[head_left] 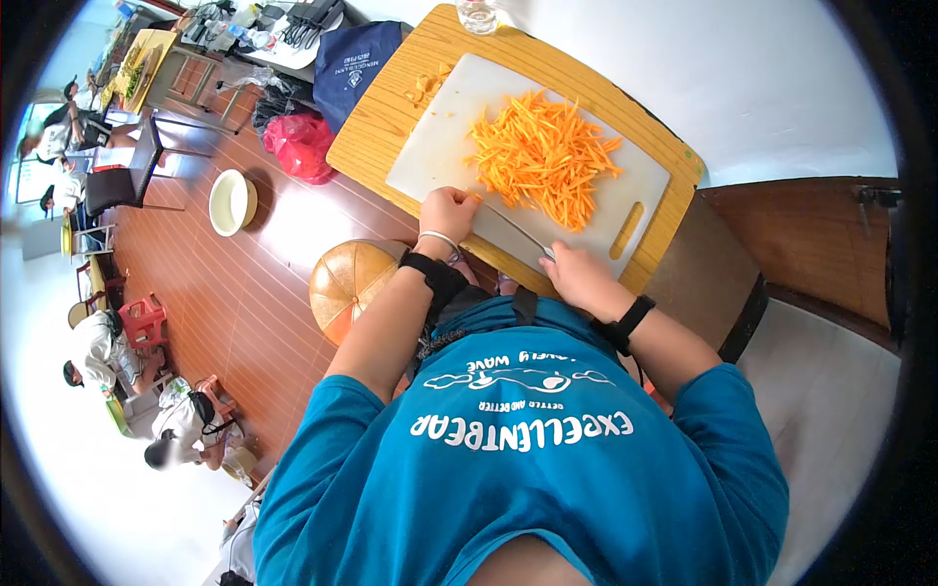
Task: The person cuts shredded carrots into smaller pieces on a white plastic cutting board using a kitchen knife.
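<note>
Here, my right hand [580, 276] is closed around the handle of a knife [520, 230], its blade angled toward ten o'clock. My left hand [447, 214], fingers drawn together, pinches a small orange piece [475, 197]. Beyond both hands, at twelve o'clock, orange shreds [545, 156] lie heaped on a white cutting board [425, 161] atop the wood-patterned counter [376, 125]. A pale basin [233, 203] sits on the floor [210, 283] at ten.

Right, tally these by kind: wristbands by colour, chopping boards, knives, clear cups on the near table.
Black wristbands: 2
White wristband: 1
Chopping board: 1
Knife: 1
Clear cup: 1
Total: 6
</note>
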### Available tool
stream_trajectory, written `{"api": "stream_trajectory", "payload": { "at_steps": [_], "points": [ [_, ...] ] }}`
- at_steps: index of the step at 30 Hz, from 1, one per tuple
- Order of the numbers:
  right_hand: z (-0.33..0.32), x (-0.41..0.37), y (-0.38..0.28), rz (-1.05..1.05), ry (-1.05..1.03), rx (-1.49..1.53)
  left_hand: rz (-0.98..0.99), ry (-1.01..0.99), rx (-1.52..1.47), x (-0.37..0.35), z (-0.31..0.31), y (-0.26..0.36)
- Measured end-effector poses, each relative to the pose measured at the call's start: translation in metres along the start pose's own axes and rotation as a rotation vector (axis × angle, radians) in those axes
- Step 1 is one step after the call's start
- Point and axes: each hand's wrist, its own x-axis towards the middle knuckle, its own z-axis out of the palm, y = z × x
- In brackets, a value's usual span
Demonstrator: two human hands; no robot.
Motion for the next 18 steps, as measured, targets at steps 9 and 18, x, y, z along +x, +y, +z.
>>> {"api": "stream_trajectory", "payload": {
  "at_steps": [9,18],
  "points": [
    [-0.001,0.023,-0.029,-0.083,0.122,0.081,0.015,0.011,-0.051,-0.006,-0.001,0.002],
    [0.012,0.037,-0.027,-0.060,0.111,0.090,0.056,0.026,0.022,-0.003,-0.001,-0.003]
  ]
}}
